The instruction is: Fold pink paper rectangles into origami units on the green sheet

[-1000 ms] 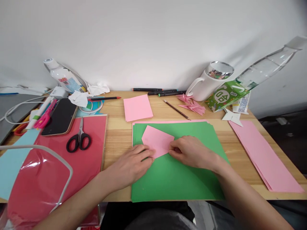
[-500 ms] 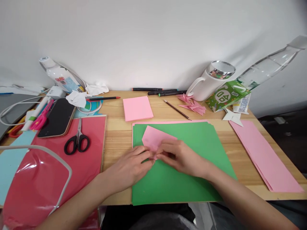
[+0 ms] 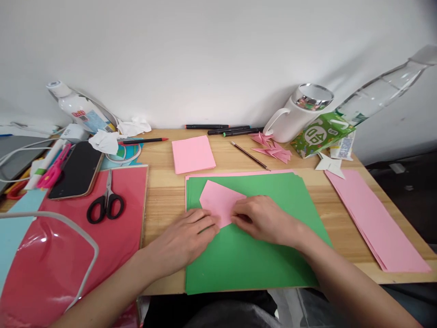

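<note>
On a stack of green paper [image 3: 259,269] lies a folded piece of pink paper [image 3: 221,198], its pointed corner towards the upper left. My left hand [image 3: 191,234] holds its lower left edge, the fingers laid over the paper and the thumb close beside them. At the right edge, my right hand [image 3: 266,218] pinches the paper between thumb and curled fingers. The right fingertips are partly hidden. A square stack of pink paper [image 3: 193,154] sits just behind the green stack.
On the left, black-handled scissors [image 3: 107,200] and a phone [image 3: 77,171] rest on a red plastic-covered pack [image 3: 123,255]. A pencil [image 3: 251,156], markers [image 3: 206,126], folded pink pieces [image 3: 273,150] and a white mug [image 3: 290,120] stand behind. Pink strips [image 3: 375,221] lie right.
My right hand has slid a little to the right, away from my left hand, so more of the folded pink paper shows between them. The view has shifted slightly.
</note>
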`<action>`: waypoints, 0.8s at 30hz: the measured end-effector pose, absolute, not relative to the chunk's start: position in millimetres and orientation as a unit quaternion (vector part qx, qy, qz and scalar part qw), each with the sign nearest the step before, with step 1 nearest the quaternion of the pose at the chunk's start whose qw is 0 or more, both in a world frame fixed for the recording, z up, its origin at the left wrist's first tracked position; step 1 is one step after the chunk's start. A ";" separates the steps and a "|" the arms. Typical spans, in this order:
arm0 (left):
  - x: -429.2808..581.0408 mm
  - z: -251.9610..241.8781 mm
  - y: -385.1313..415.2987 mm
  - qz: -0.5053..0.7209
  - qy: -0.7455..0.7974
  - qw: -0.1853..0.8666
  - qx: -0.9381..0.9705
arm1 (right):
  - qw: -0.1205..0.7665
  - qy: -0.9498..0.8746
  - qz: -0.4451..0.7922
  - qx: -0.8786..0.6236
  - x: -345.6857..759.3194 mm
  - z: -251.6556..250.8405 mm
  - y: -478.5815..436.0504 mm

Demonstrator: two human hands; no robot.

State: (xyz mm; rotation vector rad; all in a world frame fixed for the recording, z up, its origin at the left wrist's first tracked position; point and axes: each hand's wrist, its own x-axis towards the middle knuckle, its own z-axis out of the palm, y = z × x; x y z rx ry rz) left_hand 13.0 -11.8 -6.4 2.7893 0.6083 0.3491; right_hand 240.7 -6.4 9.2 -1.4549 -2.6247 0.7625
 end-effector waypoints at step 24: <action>-2.1 -17.9 -8.8 0.159 0.215 -0.010 0.963 | 0.254 -0.649 0.532 -0.481 257.3 -14.2 16.1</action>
